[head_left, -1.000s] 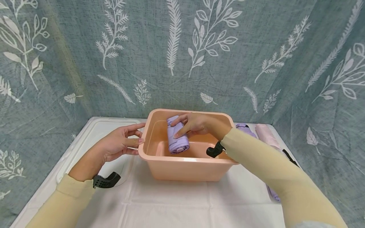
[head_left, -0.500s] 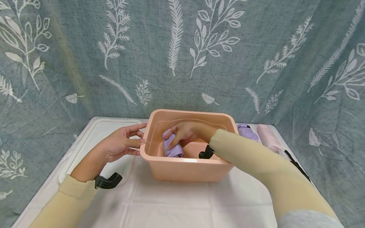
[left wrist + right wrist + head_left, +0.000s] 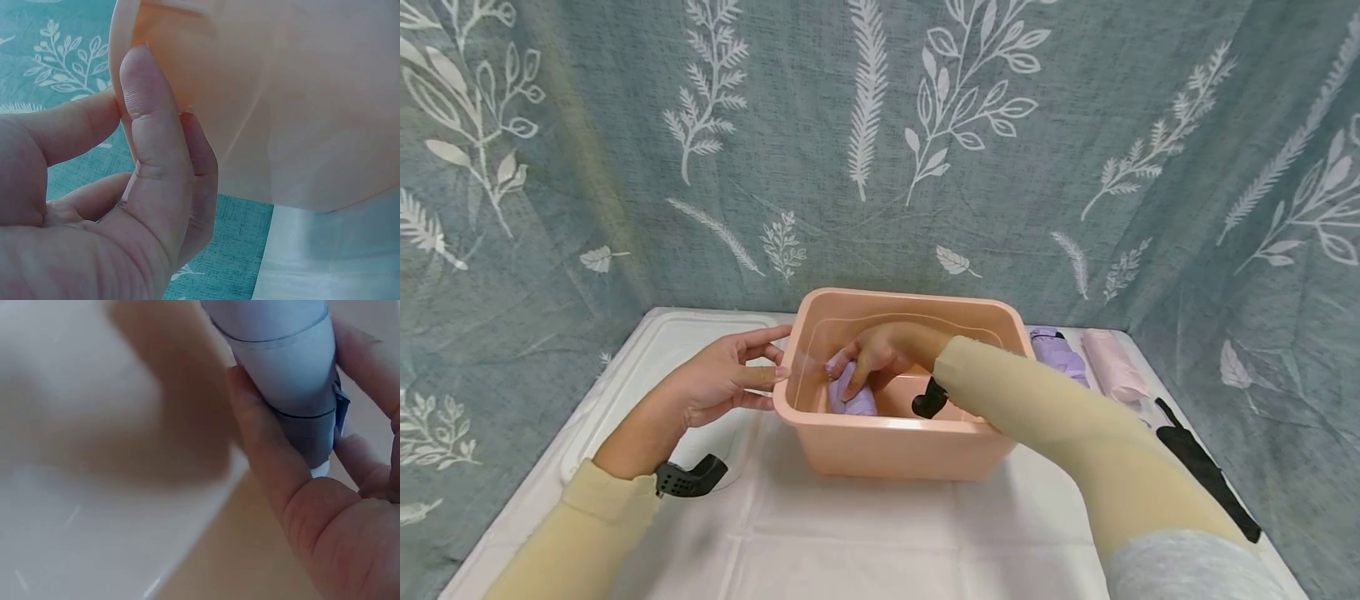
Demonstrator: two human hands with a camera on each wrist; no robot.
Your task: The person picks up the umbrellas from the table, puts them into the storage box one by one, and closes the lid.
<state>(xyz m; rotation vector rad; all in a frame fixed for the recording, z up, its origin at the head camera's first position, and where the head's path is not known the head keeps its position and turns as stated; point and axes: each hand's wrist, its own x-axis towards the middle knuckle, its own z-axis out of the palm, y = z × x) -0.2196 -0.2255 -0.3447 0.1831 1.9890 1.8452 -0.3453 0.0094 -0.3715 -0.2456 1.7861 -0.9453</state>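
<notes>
So your lavender roll [image 3: 857, 406] sits low in the left end of the peach tub [image 3: 895, 454], long axis running roughly front to back. Can't tell if it touches the bottom. Your right grip [image 3: 883, 354] has it across that axis, thumb and fingers on opposite sides, open only about the roll's thickness, so the roll is left of your right wrist. Your left grip [image 3: 730, 375] is near too, but it's pinching the tub's left rim, wall in between. A pink roll [image 3: 1112, 367] lies on the counter [image 3: 850, 542], off right.
</notes>
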